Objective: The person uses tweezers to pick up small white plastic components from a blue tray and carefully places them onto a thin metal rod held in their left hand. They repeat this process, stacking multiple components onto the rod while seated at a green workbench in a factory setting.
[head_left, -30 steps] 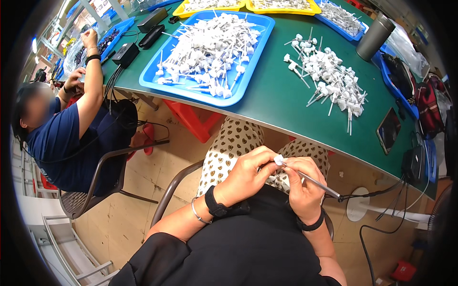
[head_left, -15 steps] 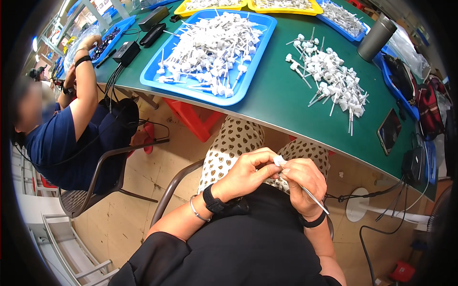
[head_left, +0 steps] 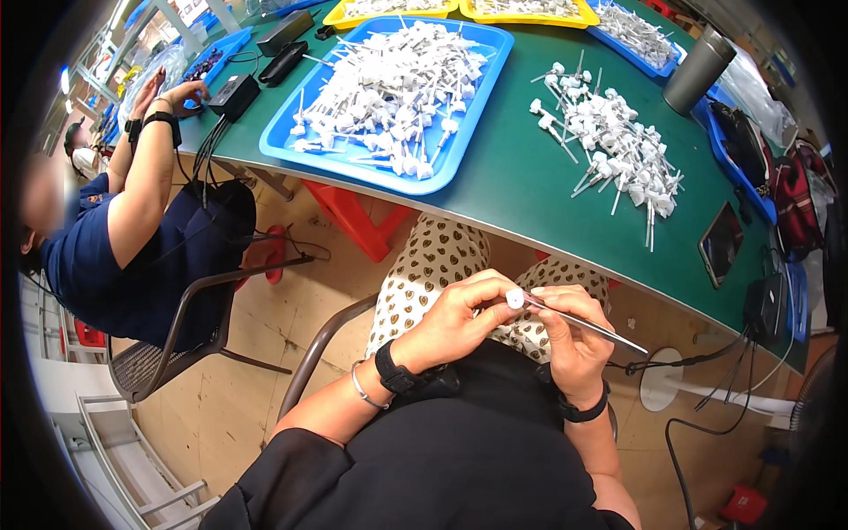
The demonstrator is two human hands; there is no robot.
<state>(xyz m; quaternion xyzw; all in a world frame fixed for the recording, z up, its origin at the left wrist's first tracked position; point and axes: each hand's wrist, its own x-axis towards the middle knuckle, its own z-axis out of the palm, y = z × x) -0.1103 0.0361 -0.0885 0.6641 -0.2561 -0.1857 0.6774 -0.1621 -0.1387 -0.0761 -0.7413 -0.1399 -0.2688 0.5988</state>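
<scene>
Head view, nearest first: two hands meet over the lap, below the desk's edge. The left hand [head_left: 459, 320] has its fingers clenched around one small white pump cap [head_left: 514, 299], and the right hand [head_left: 570, 340] pinches the thin tube [head_left: 587, 323] that runs from that cap out to the right. One black wristband sits on each wrist, and one thin bangle [head_left: 365, 390] lies behind the left one.

Beyond the patterned knees comes the green desk [head_left: 530, 190]. On it lies one loose heap of white pump parts [head_left: 614, 150], too many to count, with one dark phone [head_left: 722, 244] near the desk's right edge. To the heap's left stands one large blue tray [head_left: 353, 163] piled with more white parts. One grey tumbler [head_left: 698, 57] stands farther back. At the far rim sit two yellow trays [head_left: 530, 16] and another blue tray [head_left: 640, 35].

At left, one other person [head_left: 115, 230] sits on a chair, both hands raised to the desk beside a black box [head_left: 231, 93].
</scene>
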